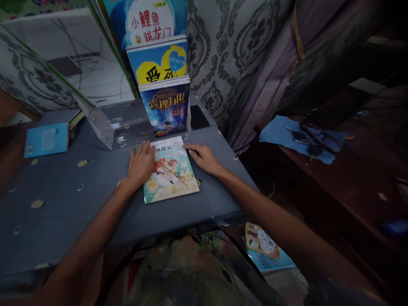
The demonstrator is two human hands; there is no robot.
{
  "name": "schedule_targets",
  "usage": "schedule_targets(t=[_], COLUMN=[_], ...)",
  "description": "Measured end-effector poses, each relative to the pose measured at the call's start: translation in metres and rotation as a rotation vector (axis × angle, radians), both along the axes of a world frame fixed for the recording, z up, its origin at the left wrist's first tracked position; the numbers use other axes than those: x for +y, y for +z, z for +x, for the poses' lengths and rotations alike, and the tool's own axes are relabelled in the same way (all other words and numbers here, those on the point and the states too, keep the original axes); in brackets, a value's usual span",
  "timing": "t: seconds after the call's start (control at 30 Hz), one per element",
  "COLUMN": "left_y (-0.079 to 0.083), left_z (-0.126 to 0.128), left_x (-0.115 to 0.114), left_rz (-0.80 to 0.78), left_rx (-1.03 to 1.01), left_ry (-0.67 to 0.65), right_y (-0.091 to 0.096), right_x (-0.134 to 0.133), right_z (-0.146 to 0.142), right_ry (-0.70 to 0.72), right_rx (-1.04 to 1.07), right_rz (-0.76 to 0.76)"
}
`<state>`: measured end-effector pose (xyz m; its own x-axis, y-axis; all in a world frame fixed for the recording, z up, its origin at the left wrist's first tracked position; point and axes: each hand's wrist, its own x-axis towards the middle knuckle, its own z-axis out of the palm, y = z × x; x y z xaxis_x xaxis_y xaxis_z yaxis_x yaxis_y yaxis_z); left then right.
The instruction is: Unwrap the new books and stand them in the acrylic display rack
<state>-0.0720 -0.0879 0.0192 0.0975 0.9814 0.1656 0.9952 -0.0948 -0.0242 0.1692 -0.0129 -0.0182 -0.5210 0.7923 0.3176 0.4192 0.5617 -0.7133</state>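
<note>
Patterned cloth (191, 272) lies nearest; beyond it a thin picture book (170, 170) lies flat on the grey counter (63, 204). Left hand (140, 163) rests flat on its 9 o'clock edge, right hand (204, 158) touches the 2 o'clock corner, neither gripping. Probably light, bendy, glossy; best pinched along the long edges

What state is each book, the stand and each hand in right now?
Picture book: flat, closed, cover up.
Left hand: open, palm down on its left edge.
Right hand: open, fingers at its right edge.
Clear stand: holds three upright books.
Blue booklet: flat, closed.
</note>
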Motion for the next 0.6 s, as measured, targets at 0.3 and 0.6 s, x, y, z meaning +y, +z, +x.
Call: schedule_targets(t=[0.3, 0.6], left_y=[0.001, -0.005], left_z=[0.027, 0.043], left_x=[-0.011, -0.012], left_rz=[-0.025, 0.005], left_rx=[-0.043, -0.115], left_ry=[-0.142, -0.230], right_y=[0.009, 0.008], right_x=[-0.062, -0.133], right_z=[0.026, 0.044], right_ry=[0.055, 0.022], right_rx=[0.036, -0.001], right_rz=[-0.018, 0.084])
